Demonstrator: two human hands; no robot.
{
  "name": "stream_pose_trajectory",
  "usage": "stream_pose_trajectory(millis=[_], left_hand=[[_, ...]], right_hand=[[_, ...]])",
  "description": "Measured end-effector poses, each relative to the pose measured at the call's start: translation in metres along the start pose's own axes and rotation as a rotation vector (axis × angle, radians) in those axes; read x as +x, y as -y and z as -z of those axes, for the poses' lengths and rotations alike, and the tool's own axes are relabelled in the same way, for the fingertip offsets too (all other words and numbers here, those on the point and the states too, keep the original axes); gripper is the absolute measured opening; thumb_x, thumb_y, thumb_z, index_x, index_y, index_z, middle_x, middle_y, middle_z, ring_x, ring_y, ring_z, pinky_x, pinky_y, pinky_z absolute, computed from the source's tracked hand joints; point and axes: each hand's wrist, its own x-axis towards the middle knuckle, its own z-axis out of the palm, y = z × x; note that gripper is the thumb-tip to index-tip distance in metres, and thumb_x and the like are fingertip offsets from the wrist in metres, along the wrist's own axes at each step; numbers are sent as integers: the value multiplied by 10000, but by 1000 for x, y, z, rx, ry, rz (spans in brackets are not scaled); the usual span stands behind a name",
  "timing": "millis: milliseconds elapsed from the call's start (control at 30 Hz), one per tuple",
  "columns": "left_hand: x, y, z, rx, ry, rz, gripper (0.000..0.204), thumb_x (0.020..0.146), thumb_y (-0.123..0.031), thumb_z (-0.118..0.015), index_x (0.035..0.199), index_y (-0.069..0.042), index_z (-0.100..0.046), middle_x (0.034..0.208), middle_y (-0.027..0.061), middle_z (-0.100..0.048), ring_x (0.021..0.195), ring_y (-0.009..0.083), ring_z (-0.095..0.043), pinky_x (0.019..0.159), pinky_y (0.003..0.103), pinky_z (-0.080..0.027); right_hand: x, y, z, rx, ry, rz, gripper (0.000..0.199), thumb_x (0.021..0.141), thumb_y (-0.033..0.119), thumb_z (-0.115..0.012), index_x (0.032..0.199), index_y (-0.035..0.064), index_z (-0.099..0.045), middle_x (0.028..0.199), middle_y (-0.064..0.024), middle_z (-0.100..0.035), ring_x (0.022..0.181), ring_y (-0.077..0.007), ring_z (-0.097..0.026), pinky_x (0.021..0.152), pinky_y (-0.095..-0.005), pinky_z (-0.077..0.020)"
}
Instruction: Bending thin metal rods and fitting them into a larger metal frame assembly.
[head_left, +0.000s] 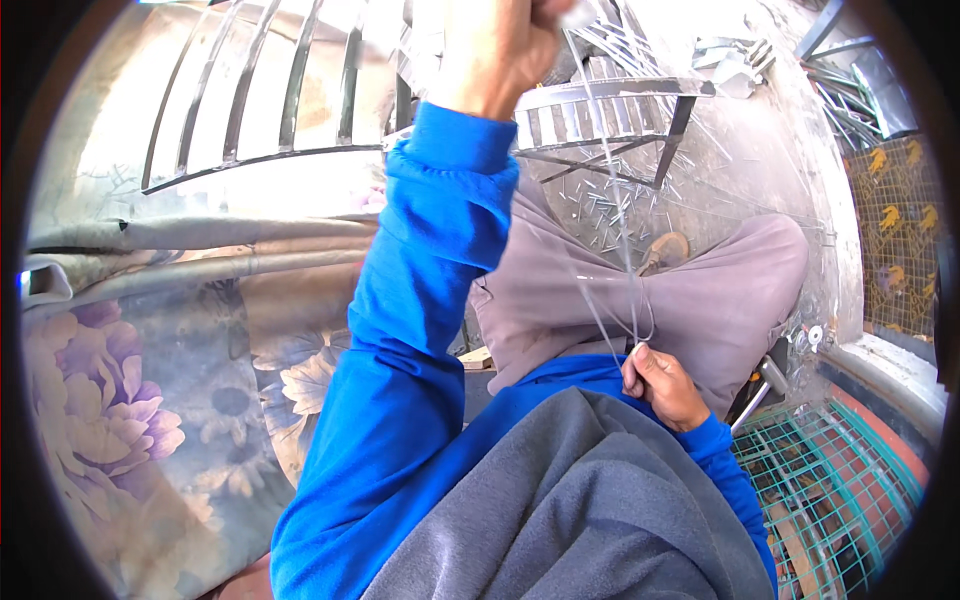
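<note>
My left hand (505,50) is raised at the top edge, its fingers partly cut off by the frame. They look closed around a thin pale cord (613,165), beside a small whitish bit that is blurred. That cord stretches down across my lap to my right hand (668,385), where thumb and fingers pinch it. A loose loop of it hangs just above the right fingertips, over my greyish trousers (560,290).
Ahead stands a low slatted metal frame (610,95), with cut metal pieces (605,212) strewn below it. A longer barred frame (292,100) lies at upper left, above floral fabric (110,400). A green wire grid (835,475) sits at lower right.
</note>
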Motion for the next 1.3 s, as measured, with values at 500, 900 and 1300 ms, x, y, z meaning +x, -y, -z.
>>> stream_pose_trajectory(millis=[500,900,1300], left_hand=[[-110,23,79,815,-70,292,357,1004,-345,-605,1220,-61,-621,1085,59,-691,978,134,-653,792,294,-531],[-141,94,68,329,-9,457,469,1076,-277,-474,1488,-76,-375,1207,143,-656,1020,191,-666,819,346,-566],[-148,88,63,247,-171,434,395,1080,-273,-446,1415,-66,-478,958,52,-647,605,70,-541,418,193,-349]], right_hand=[[8,13,-5,423,-74,268,493,1107,414,-348,739,101,-444,641,18,-349,581,-99,-359,662,-305,-437],[-4,38,-12,52,-78,164,526,1092,437,-389,952,0,-646,812,-61,-614,738,-109,-591,618,-247,-506],[59,80,7,-310,-523,503,305,1031,238,-598,1214,-1,-646,1006,-44,-676,930,-98,-604,818,-251,-495]])
